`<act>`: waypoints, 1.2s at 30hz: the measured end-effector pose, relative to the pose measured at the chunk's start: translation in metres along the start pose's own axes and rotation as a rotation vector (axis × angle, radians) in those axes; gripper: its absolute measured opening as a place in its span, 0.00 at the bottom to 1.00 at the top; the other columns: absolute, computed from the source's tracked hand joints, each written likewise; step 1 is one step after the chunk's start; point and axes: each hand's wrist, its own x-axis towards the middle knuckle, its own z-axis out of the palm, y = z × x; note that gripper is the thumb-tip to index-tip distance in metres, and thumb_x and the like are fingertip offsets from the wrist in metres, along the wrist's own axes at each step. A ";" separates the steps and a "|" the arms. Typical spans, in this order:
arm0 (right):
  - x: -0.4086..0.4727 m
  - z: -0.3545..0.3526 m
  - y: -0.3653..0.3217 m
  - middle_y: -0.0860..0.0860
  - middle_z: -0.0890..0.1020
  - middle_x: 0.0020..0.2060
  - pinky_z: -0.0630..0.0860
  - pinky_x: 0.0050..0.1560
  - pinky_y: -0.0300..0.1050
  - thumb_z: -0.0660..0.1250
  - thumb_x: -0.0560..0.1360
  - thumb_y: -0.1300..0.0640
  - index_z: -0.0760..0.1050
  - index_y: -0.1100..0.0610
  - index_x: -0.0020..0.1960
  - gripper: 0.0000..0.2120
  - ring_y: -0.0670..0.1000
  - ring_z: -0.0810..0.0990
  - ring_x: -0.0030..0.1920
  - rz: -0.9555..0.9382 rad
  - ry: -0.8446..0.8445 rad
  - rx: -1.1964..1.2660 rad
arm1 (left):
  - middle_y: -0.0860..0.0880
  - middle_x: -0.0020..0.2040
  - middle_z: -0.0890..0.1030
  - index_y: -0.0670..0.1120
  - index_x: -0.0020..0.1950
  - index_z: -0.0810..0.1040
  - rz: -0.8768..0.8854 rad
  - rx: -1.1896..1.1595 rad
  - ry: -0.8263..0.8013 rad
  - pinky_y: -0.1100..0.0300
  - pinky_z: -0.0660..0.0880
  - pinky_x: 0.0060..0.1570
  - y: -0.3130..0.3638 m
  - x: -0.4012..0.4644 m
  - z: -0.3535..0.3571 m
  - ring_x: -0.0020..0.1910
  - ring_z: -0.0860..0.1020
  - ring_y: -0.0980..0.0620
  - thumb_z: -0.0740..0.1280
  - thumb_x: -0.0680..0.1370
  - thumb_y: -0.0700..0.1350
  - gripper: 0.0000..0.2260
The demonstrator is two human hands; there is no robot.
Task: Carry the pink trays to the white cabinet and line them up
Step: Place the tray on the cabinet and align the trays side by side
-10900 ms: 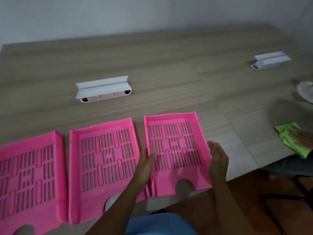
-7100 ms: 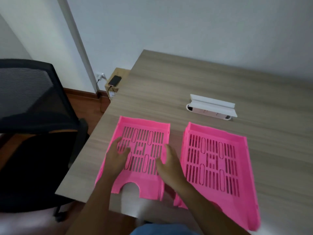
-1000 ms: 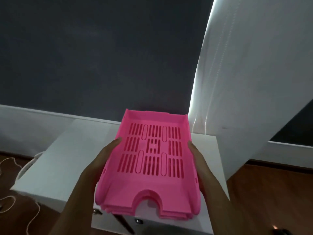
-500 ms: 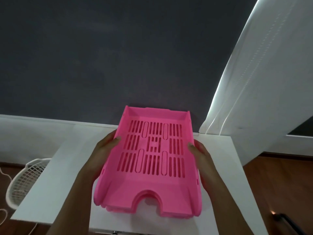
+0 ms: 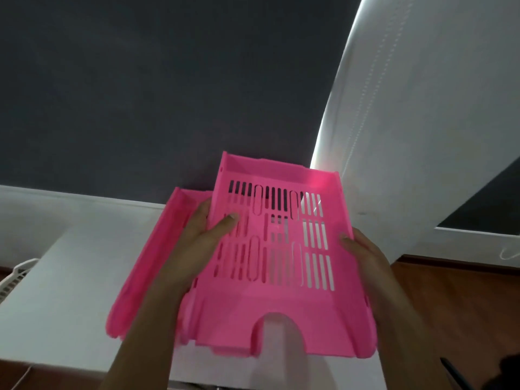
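A pink tray (image 5: 284, 266) is held above the top of the white cabinet (image 5: 70, 299), gripped on its left wall by the left hand (image 5: 202, 243), whose thumb is pressed on the slotted floor, and on its right wall by the right hand (image 5: 365, 257), both hands being closed on it. A second pink tray (image 5: 157, 257) is seen lower and to the left, partly hidden under the held one and the left forearm, apparently lying on the cabinet top. Behind them a dark wall (image 5: 140, 94) is seen, with a white curtain (image 5: 422, 122) at the right and a white mesh basket (image 5: 14, 277) at the left edge
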 end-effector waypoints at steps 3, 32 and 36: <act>0.002 -0.052 0.002 0.54 0.89 0.49 0.82 0.43 0.50 0.63 0.80 0.53 0.81 0.51 0.62 0.13 0.55 0.88 0.44 0.001 -0.004 -0.011 | 0.56 0.67 0.79 0.62 0.69 0.71 -0.008 0.109 -0.033 0.41 0.72 0.66 -0.020 0.000 0.046 0.66 0.78 0.51 0.69 0.71 0.65 0.28; 0.039 -0.098 0.106 0.52 0.84 0.60 0.79 0.60 0.56 0.64 0.77 0.51 0.75 0.44 0.66 0.17 0.53 0.84 0.55 0.064 0.181 -0.336 | 0.47 0.80 0.61 0.46 0.81 0.55 -0.236 0.608 0.108 0.48 0.61 0.75 -0.109 0.031 0.151 0.78 0.61 0.45 0.66 0.75 0.58 0.39; 0.034 -0.087 0.087 0.56 0.77 0.70 0.67 0.65 0.43 0.64 0.80 0.58 0.70 0.55 0.75 0.24 0.57 0.75 0.69 -0.058 0.313 -0.409 | 0.47 0.80 0.60 0.46 0.81 0.55 -0.175 0.613 0.111 0.56 0.58 0.74 -0.099 0.022 0.152 0.78 0.61 0.48 0.66 0.78 0.51 0.34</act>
